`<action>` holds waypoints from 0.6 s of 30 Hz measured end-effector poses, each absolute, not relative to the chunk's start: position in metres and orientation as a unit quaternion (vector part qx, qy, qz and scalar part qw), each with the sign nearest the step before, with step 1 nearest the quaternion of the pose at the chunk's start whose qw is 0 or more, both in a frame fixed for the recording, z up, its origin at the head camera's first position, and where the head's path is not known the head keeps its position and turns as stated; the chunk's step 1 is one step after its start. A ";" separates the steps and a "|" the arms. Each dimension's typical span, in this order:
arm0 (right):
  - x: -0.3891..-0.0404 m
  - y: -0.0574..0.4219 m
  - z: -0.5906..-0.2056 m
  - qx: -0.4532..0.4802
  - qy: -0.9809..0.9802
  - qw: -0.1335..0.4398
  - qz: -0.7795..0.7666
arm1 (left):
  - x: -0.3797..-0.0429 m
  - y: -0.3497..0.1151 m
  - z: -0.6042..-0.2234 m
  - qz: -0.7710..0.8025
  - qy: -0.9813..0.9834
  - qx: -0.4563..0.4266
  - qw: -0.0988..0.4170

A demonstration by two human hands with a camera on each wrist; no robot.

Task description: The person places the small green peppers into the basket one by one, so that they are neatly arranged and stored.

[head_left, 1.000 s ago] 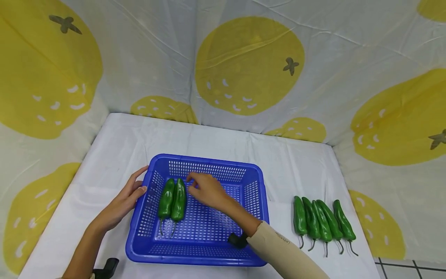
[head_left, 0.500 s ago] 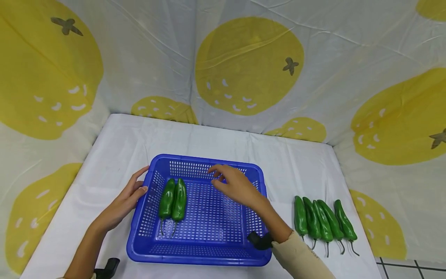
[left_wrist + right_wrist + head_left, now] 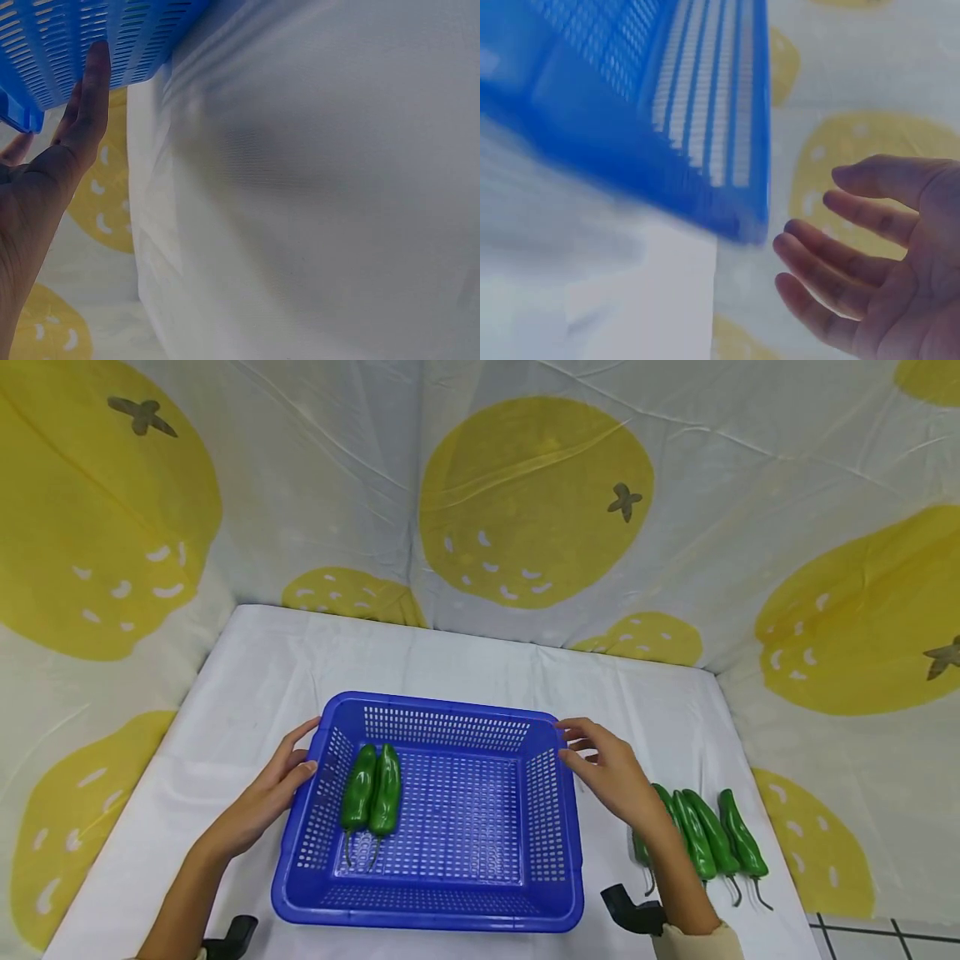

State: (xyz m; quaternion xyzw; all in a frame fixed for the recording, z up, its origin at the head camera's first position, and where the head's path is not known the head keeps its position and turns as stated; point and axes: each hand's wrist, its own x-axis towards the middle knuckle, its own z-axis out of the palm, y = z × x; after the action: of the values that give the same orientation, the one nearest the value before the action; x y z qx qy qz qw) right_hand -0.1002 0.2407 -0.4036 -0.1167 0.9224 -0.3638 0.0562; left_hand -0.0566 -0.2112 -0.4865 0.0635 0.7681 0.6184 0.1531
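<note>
A blue plastic basket [image 3: 420, 920] stands on the white cloth, with two green chili peppers [image 3: 386, 789] side by side in its left part. My left hand [image 3: 258, 793] holds the basket's left side, thumb at the rim and fingers against the slatted outer wall; the left wrist view shows those fingers [image 3: 96, 90] on the slats. At the right rim is my right hand [image 3: 611, 772], its bent fingers holding nothing. The right wrist view has that hand's spread fingers [image 3: 825, 262] beside the basket corner.
Several more green chili peppers [image 3: 738, 839] lie in a row on the cloth [image 3: 450, 656] to the right, partly hidden by the right forearm. A lemon-print curtain [image 3: 525, 485] hangs behind and at both sides. Floor tiles [image 3: 862, 941] show at lower right.
My right hand has moved from beside the two peppers, across the inside of the basket, to its right rim. The left hand and the basket have hardly moved.
</note>
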 end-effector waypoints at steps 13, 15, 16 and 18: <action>-0.072 0.306 -0.417 -0.005 0.947 0.056 -0.315 | -0.056 -0.211 -0.487 0.613 0.773 0.059 0.150; -0.067 0.316 -0.422 0.011 0.950 0.059 -0.308 | -0.056 -0.210 -0.487 0.613 0.774 0.059 0.150; -0.065 0.321 -0.425 0.018 0.951 0.059 -0.304 | -0.056 -0.210 -0.486 0.612 0.774 0.060 0.150; -0.060 0.330 -0.431 0.031 0.952 0.065 -0.299 | -0.056 -0.210 -0.486 0.611 0.775 0.060 0.150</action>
State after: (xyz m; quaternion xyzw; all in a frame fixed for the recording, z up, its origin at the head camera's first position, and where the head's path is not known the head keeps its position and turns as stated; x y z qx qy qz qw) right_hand -0.0602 0.3301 -0.4308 0.0309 0.9515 -0.2991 0.0650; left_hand -0.0560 -0.2103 -0.4862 0.0596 0.7749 0.6112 0.1500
